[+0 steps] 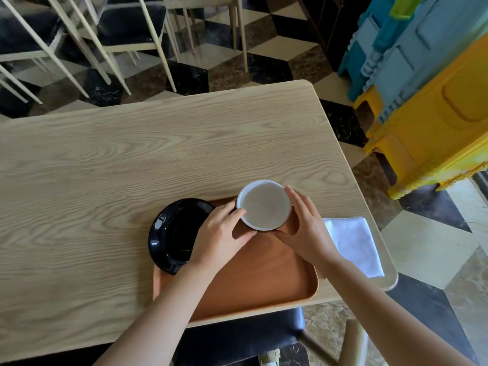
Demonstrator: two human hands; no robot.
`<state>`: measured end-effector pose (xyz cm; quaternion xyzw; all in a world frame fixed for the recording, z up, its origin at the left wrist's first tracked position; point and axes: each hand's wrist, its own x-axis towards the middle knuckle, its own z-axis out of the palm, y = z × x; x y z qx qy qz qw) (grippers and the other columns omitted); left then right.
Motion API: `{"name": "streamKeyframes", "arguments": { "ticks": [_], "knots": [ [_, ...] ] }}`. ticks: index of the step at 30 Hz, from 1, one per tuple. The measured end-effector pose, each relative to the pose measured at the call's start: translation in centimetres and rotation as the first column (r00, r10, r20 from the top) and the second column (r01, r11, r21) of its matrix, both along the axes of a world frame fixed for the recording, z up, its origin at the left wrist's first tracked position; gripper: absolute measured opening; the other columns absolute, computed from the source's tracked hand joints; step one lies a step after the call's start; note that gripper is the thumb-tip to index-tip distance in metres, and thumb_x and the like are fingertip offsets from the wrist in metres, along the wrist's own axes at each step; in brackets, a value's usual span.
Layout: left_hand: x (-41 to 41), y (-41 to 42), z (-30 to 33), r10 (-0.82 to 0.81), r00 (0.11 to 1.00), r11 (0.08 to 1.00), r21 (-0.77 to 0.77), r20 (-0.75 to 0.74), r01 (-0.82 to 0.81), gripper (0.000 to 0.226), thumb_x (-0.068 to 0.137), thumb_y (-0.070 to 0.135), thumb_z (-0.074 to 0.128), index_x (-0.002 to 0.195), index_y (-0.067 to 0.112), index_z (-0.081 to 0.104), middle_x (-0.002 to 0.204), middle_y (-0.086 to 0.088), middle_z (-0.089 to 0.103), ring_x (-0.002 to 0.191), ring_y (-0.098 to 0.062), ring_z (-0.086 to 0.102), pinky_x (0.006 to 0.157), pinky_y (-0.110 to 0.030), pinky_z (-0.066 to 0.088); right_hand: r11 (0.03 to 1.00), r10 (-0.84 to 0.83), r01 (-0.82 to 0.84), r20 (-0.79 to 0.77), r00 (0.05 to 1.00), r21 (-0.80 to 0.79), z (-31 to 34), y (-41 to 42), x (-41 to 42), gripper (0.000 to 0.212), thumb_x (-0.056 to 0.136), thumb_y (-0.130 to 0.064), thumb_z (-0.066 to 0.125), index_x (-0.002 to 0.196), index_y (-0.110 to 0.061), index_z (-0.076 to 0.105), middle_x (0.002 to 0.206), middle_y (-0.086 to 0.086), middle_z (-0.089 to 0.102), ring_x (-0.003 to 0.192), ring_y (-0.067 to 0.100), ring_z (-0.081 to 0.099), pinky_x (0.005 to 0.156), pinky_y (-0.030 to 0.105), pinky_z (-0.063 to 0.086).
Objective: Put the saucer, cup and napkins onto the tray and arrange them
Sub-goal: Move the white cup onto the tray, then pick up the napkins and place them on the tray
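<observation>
Holding the cup (264, 205) between both hands above the far edge of the tray (253, 283).

Gripping the round, white-rimmed cup of pale liquid with left hand (219, 235) and right hand (306, 228) curled on opposite sides. Lying half on the tray's left rim, half on the desk (132, 154): glossy black saucer (174, 233), partly hidden by the left hand. Resting flat on the light wood-grain desk just right of the smooth brown rounded tray: white folded napkins (355, 244).
</observation>
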<state>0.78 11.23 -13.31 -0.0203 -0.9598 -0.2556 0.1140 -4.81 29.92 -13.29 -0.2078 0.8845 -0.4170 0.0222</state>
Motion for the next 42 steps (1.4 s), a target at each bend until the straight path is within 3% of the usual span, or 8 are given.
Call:
{"name": "streamKeyframes", "arguments": {
  "ticks": [9, 15, 21, 25, 29, 32, 37, 42],
  "knots": [
    [-0.7, -0.2, 0.1, 0.003, 1.000, 1.000, -0.001, 0.010, -0.003, 0.039, 0.067, 0.025, 0.081, 0.097, 0.006, 0.067, 0.096, -0.009, 0.067, 0.091, -0.026, 0.064, 0.078, -0.035, 0.054, 0.991, 0.038, -0.011, 0.202, 0.979, -0.132, 0.8, 0.2, -1.7, 0.088, 0.060, -0.003, 0.082, 0.135, -0.006, 0.036, 0.127, 0.003, 0.039, 0.112, 0.004, 0.042, 0.093, 0.006, 0.041],
    [-0.7, -0.4, 0.0, -0.006, 1.000, 1.000, -0.002, 0.004, 0.006, 0.038, 0.067, 0.025, 0.081, 0.097, 0.006, 0.066, 0.095, -0.009, 0.067, 0.090, -0.025, 0.064, 0.077, -0.036, 0.055, 0.993, 0.045, -0.017, 0.238, 0.970, -0.116, 0.7, 0.3, -2.1, 0.085, 0.056, -0.002, 0.082, 0.130, -0.009, 0.042, 0.124, 0.004, 0.042, 0.112, 0.009, 0.045, 0.093, 0.020, 0.046],
    [-0.4, -0.2, 0.3, 0.008, 0.998, 1.000, 0.004, 0.062, -0.008, 0.044, 0.066, 0.023, 0.082, 0.103, 0.005, 0.066, 0.106, -0.013, 0.066, 0.099, -0.029, 0.062, 0.081, -0.043, 0.055, 0.993, 0.052, -0.028, 0.221, 0.974, -0.114, 0.7, 0.4, -1.9, 0.086, 0.058, -0.005, 0.082, 0.133, -0.009, 0.039, 0.120, -0.001, 0.039, 0.109, 0.005, 0.044, 0.090, 0.004, 0.042],
    [0.8, 0.6, 1.5, 0.027, 0.996, 0.998, -0.065, 0.089, -0.021, 0.063, 0.072, 0.027, 0.077, 0.125, 0.005, 0.053, 0.133, -0.024, 0.050, 0.121, -0.036, 0.049, 0.101, -0.048, 0.041, 1.000, 0.013, -0.012, 0.195, 0.981, -0.008, 1.7, 1.3, -1.2, 0.083, 0.069, -0.014, 0.078, 0.138, -0.013, 0.032, 0.127, 0.005, 0.043, 0.116, 0.012, 0.044, 0.096, 0.018, 0.040],
    [2.8, 3.8, 3.2, -0.108, 0.992, 0.984, -0.149, -0.063, 0.098, 0.045, 0.084, 0.028, 0.057, 0.123, 0.007, 0.053, 0.124, -0.013, 0.060, 0.114, -0.027, 0.055, 0.099, -0.044, 0.041, 0.964, -0.057, 0.073, -0.068, 0.996, 0.256, 3.3, 4.3, 0.9, 0.049, 0.079, -0.021, 0.069, 0.124, -0.013, 0.052, 0.123, 0.009, 0.056, 0.104, 0.030, 0.057, 0.085, 0.036, 0.047],
    [3.9, 8.0, 3.2, -0.248, 0.968, 0.941, -0.227, 0.043, 0.251, 0.045, 0.086, 0.034, 0.051, 0.126, 0.012, 0.052, 0.128, -0.009, 0.058, 0.120, -0.025, 0.052, 0.102, -0.046, 0.040, 0.894, -0.118, 0.186, -0.185, 0.976, 0.408, 3.1, 7.8, 2.7, 0.035, 0.080, -0.021, 0.069, 0.111, -0.008, 0.061, 0.113, 0.014, 0.064, 0.099, 0.036, 0.061, 0.079, 0.042, 0.051],
    [4.2, 14.6, 1.7, -0.329, 0.887, 0.841, -0.326, 0.323, 0.431, 0.059, 0.089, 0.045, 0.042, 0.142, 0.022, 0.029, 0.151, -0.015, 0.029, 0.139, -0.026, 0.024, 0.108, -0.055, 0.023, 0.787, -0.218, 0.139, 0.060, 0.974, 0.601, 0.5, 13.0, 3.9, 0.063, 0.088, -0.033, 0.057, 0.141, -0.012, 0.030, 0.151, 0.013, 0.030, 0.139, 0.027, 0.024, 0.108, 0.043, 0.034],
    [3.1, 16.6, 0.5, -0.339, 0.790, 0.804, -0.278, 0.511, 0.525, 0.059, 0.095, 0.048, 0.029, 0.146, 0.027, 0.009, 0.157, -0.012, -0.004, 0.142, -0.020, -0.011, 0.111, -0.055, -0.005, 0.752, -0.087, -0.010, 0.114, 0.990, 0.659, -1.2, 14.4, 4.3, 0.062, 0.093, -0.041, 0.042, 0.146, -0.023, 0.015, 0.157, 0.007, 0.003, 0.144, 0.025, 0.000, 0.115, 0.046, 0.019]
  ]
}}
